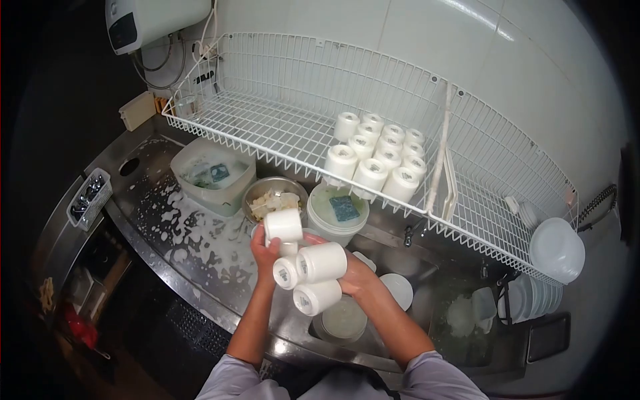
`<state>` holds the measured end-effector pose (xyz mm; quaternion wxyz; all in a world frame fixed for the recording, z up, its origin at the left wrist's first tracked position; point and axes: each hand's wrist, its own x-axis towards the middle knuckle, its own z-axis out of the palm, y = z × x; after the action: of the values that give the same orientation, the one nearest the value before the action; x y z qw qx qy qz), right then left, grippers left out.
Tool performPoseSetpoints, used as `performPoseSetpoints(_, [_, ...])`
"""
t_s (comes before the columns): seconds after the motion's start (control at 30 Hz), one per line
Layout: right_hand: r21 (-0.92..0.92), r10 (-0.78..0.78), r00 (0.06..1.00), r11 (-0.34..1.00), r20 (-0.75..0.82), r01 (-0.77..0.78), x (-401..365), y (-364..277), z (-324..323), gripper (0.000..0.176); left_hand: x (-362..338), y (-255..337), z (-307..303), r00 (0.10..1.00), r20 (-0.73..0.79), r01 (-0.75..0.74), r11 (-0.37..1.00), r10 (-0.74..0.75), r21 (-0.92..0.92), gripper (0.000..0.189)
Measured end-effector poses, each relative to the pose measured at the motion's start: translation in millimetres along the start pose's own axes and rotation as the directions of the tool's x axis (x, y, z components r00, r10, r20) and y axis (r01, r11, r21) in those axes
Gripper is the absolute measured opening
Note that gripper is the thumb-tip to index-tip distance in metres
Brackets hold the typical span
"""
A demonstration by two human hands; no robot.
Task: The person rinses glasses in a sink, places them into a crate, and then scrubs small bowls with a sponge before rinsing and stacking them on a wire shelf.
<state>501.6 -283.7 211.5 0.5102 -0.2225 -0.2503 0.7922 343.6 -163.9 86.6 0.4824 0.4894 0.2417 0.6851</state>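
White cups fill both my hands over the counter in front of me. My left hand (265, 249) is closed around an upper white cup (283, 225), and another cup shows partly just beneath it. Several more cups (321, 263) lie on their sides in a cluster, bases towards me, against my right hand (359, 275). The fingers of that hand are mostly hidden behind them. On the wire rack (267, 133) above, several similar cups (370, 173) stand upside down in rows.
A foamy tub (247, 180) and a metal bowl of scraps (300, 191) stand behind my hands, beside a white bucket (337, 233) with a blue scouring pad (345, 208). Plates (547, 299) and a water-filled sink (460, 340) are on the right. A cutlery basket (91, 200) sits at left.
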Motion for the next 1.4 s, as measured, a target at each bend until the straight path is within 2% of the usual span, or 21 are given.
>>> performPoseSetpoints(0.07, [0.014,-0.059,0.996,0.998,-0.067,0.061,-1.2,-6.9,7.2,0.062,27.5,34.5,8.7,0.986,-0.152,-0.054,0.994,0.069,0.098,0.051])
performPoseSetpoints(0.13, [-0.145,-0.154,0.985,0.979,-0.071,0.143,-16.6,-11.5,0.3,0.062,65.5,84.5,27.3,0.95,-0.151,-0.232,0.942,0.273,0.244,0.051])
performPoseSetpoints(0.17, [-0.218,-0.2,0.977,0.959,-0.072,0.18,-29.9,-10.1,-7.1,0.063,86.6,105.5,35.8,0.944,-0.1,-0.277,0.918,0.316,0.284,0.051])
performPoseSetpoints(0.2, [-0.199,-0.222,0.968,0.96,-0.118,0.196,-43.2,-5.9,-18.6,0.062,108.7,125.7,46.0,0.934,-0.045,-0.323,0.89,0.355,0.322,0.052])
performPoseSetpoints(0.23, [-0.18,-0.244,0.956,0.96,-0.163,0.215,-56.8,0.4,-34.5,0.061,128.9,148.6,62.8,0.94,0.053,-0.335,0.887,0.336,0.317,0.052])
performPoseSetpoints(0.3, [-0.147,-0.262,0.924,0.962,-0.279,0.229,-81.7,11.9,-63.2,0.058,165.7,174.5,98.6,0.937,0.22,-0.347,0.798,0.271,0.493,0.054])
performPoseSetpoints(0.33, [-0.131,-0.256,0.901,0.966,-0.351,0.223,-94.3,18.1,-76.1,0.056,180.7,179.0,114.0,0.936,0.279,-0.349,0.674,0.215,0.651,0.056])
performPoseSetpoints(0.43, [-0.129,-0.273,0.828,0.962,-0.49,0.241,-136.2,44.8,-112.8,0.05,220.1,155.6,150.8,0.921,0.388,-0.357,0.369,-0.012,0.858,0.07])
performPoseSetpoints(0.53, [-0.094,-0.285,0.77,0.954,-0.57,0.284,-172.2,61.7,-129.9,0.046,233.0,115.1,171.0,0.87,0.471,-0.435,0.221,-0.146,0.873,0.079])
performPoseSetpoints(0.57, [-0.07,-0.279,0.754,0.952,-0.595,0.298,-181.4,65.6,-132.1,0.045,236.9,99.8,176.5,0.85,0.482,-0.439,0.218,-0.213,0.872,0.083])
performPoseSetpoints(0.67, [-0.054,-0.283,0.705,0.943,-0.651,0.328,-203.3,71.6,-132.4,0.032,228.6,101.8,203.0,0.807,0.512,-0.485,0.165,-0.296,0.859,0.086])
performPoseSetpoints(0.8, [0.061,-0.265,0.723,0.918,-0.638,0.391,-220.0,75.9,-141.1,0.029,232.5,78.1,229.7,0.797,0.508,-0.449,0.242,-0.327,0.86,0.087])
performPoseSetpoints(0.9, [0.049,-0.273,0.694,0.913,-0.667,0.406,-224.9,82.7,-146.2,0.028,236.2,61.2,250.4,0.785,0.549,-0.411,0.422,-0.288,0.808,0.087])
performPoseSetpoints(1.0, [0.015,-0.312,0.676,0.902,-0.668,0.431,-230.0,91.3,-155.8,0.028,271.3,25.7,261.3,0.775,0.472,-0.145,0.607,-0.421,0.781,0.09])
performPoseSetpoints(1.03, [0.017,-0.302,0.663,0.903,-0.685,0.429,-232.1,93.5,-155.7,0.028,276.8,23.5,264.9,0.681,0.478,0.093,0.713,-0.555,0.695,0.082])
performPoseSetpoints(1.13, [0.021,-0.278,0.642,0.909,-0.715,0.417,-239.7,97.6,-159.7,0.028,266.6,26.8,283.3,0.663,0.489,0.155,0.742,-0.567,0.652,0.083])
performPoseSetpoints(1.23, [0.06,-0.258,0.658,0.906,-0.708,0.419,-241.0,104.0,-167.4,0.027,254.8,41.1,286.0,0.63,0.477,0.34,0.771,-0.612,0.539,0.09])
performPoseSetpoints(1.33, [0.111,-0.225,0.678,0.903,-0.7,0.414,-235.1,104.8,-165.7,0.027,263.9,39.0,275.1,0.467,0.584,0.448,0.747,-0.664,0.491,0.081])
performPoseSetpoints(1.4, [0.137,-0.21,0.697,0.903,-0.686,0.408,-226.8,108.9,-169.4,0.027,272.5,31.0,270.6,0.411,0.608,0.467,0.73,-0.679,0.499,0.076])
